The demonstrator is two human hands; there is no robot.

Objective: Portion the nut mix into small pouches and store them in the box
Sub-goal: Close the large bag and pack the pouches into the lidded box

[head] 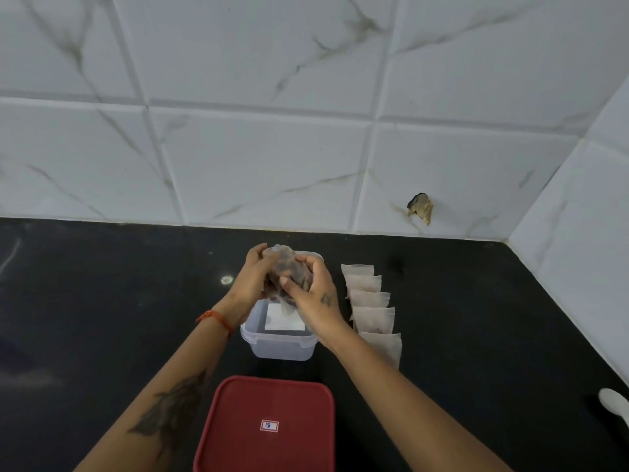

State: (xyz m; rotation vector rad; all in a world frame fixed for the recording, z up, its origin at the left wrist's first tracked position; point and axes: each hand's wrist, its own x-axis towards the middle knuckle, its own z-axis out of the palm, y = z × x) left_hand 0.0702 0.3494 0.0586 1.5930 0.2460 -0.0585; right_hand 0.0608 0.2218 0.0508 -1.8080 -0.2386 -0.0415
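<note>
A clear plastic bag of dark nut mix [289, 272] is held above the open clear plastic box [279, 345]. My left hand [252, 274] grips the bag from the left and my right hand [311, 287] grips it from the right, fingers curled round it. A white label or paper [282, 318] lies on the box's floor. To the right of the box, several small translucent pouches [371, 308] lie in an overlapping row on the black counter.
The box's red lid [265, 427] lies flat on the counter near me, with a small sticker. A white spoon [614, 403] shows at the right edge. White marble-look tiled walls meet in a corner at the right. A chipped hole [420, 207] marks one tile.
</note>
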